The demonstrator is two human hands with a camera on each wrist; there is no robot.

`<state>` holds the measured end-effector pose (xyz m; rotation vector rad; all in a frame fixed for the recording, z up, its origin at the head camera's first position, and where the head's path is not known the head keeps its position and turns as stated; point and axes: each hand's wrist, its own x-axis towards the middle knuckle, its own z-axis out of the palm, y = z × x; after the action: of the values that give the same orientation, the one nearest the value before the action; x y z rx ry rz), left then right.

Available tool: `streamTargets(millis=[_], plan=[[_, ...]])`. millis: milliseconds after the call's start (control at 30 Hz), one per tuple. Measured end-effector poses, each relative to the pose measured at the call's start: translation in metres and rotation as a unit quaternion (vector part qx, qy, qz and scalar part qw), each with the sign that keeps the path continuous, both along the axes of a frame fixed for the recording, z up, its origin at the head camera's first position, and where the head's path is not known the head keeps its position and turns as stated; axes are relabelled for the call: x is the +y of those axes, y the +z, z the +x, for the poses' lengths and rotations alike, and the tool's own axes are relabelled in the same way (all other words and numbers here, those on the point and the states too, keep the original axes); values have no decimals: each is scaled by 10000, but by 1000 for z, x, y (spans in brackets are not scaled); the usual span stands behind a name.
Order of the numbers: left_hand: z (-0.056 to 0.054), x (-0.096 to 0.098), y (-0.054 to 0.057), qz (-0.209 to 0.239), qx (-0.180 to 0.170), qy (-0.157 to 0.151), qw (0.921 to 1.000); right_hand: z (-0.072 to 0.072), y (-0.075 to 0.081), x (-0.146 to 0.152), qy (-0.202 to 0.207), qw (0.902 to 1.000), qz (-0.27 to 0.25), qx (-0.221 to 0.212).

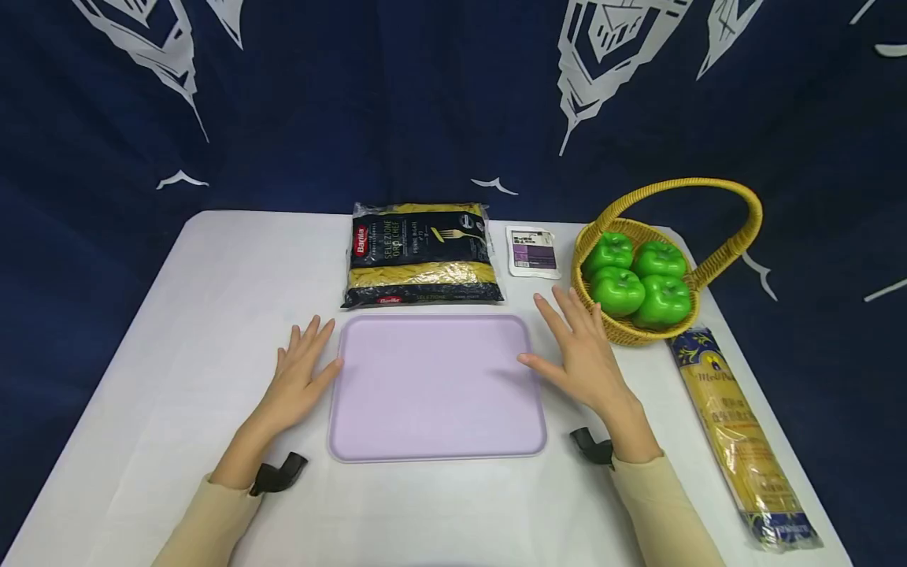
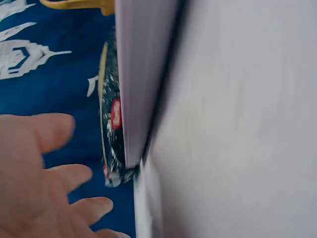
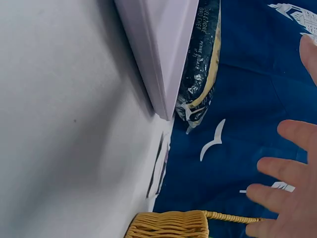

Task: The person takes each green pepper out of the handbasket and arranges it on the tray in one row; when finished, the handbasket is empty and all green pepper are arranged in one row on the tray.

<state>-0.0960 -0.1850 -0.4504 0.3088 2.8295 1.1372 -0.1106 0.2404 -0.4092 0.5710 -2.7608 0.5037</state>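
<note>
I've L hand (image 1: 293,391) left of frame ctr, fingers spread, beside lilac tray (image 1: 435,386); R hand (image 1: 588,366) right of ctr, fingers spread too, nr yellow basket (image 1: 632,334).

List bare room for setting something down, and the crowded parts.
Free: the lilac rectangular tray; white tabletop left of the black plastic penne bag, past the left hand; the strip before the tray, between the beige sleeves. Crowded: right side, where the square white packet, yellow wicker basket, long yellow plastic pack and right hand sit close.
</note>
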Motion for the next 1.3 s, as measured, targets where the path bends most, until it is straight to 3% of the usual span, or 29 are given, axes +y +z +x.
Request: streamTargets(millis=[133,333,567,900,1167,1300], plan=[[4,-1,-14,-6,-70,-174,9998,2,-1,2,227,9987,-424,139],[9,-1,-26,-316,150,-281,9990,7,6,10,200,9945,-1016,-152],[12,-1,-28,-404,235,-203,9987,4,17,35,-211,9890,-1460,-120],[11,1,-26,-470,211,-172,9985,0,36,89,-975,9704,-2096,693],[10,1,-27,-484,162,-141,9986,0,44,119,-1739,9513,-2456,671],[10,1,-27,-480,146,-127,9987,-2,40,133,-2137,9397,-2641,400]])
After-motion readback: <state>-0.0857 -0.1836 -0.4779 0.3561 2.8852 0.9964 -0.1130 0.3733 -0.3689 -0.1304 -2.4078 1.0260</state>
